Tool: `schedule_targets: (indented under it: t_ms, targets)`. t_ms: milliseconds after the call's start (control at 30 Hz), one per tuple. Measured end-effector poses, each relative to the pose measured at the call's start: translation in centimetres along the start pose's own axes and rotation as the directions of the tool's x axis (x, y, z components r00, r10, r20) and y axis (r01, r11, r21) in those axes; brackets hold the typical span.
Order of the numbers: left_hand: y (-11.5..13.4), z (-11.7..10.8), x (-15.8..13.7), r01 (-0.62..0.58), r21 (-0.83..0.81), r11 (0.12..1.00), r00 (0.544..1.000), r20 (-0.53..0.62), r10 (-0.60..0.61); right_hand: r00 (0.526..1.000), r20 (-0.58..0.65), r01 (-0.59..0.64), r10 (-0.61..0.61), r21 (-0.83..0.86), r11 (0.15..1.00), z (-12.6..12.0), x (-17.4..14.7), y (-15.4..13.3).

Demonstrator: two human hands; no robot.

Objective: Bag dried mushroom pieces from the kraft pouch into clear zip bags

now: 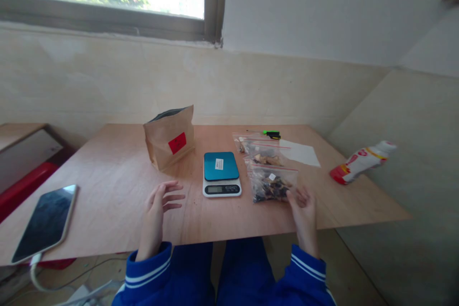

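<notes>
A person in blue sleeves (pixel 148 267) sits at a wooden counter (pixel 107 215), a hand to either side of a blue-topped scale (pixel 222 189). The left hand (pixel 161 203) hangs free with nothing in it, its fingers spread and pointing toward the scale. The right hand (pixel 303 205) is at the right edge of the front bag (pixel 270 189), thumb and fingers curled in; whether they pinch the plastic or merely touch it, one cannot tell.

The front bag, clear and loaded with dark, dried-looking pieces, lies just right of the scale, its red-lined edge away from the person. A middle bag (pixel 267 158) and a far bag (pixel 241 144) lie behind it.

The front bag looks light and limp, its film slick enough to slip between fingertips, its load likely to slump when lifted. The pieces seem brittle, so a squeeze through the middle could crumble them. The flat strip along the red line offers the safest hold, with a palm beneath the fuller part.

A brown sack (pixel 158 146) stands left of the scale, a bottle (pixel 358 165) on the right, a tablet (pixel 46 220) far left.
</notes>
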State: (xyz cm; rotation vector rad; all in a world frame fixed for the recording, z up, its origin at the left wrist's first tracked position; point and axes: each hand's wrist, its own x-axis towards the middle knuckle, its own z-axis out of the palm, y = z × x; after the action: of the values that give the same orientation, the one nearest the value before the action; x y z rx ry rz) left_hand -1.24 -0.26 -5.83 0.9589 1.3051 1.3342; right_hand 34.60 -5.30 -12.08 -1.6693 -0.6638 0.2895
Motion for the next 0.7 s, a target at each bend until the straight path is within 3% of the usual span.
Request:
schedule_targets:
  t_ms: [100, 233, 400, 700]
  targets:
    - [0.1, -0.9, 0.3, -0.01, -0.022, 1.0, 0.996, -0.088, 0.008, 0.967, -0.117, 0.194, -0.226, -0.238, 0.952, 0.1, 0.2, 0.7]
    - [0.1, -2.1, 0.7, -0.029, -0.043, 0.999, 0.987, -0.162, 0.021, 0.895, 0.006, 0.415, -0.445, -0.376, 0.829, 1.8, -0.6, 0.0]
    - [0.0, -3.0, 0.8, -0.042, -0.066, 0.997, 0.98, -0.197, 0.028, 0.917, 0.206, 0.398, -0.343, -0.382, 0.834, 3.9, -1.2, 0.4]
    - [-0.3, -3.5, 1.1, -0.034, -0.077, 0.996, 0.975, -0.222, 0.016, 0.914, 0.236, 0.397, -0.33, -0.353, 0.847, 3.5, -0.3, 1.2]
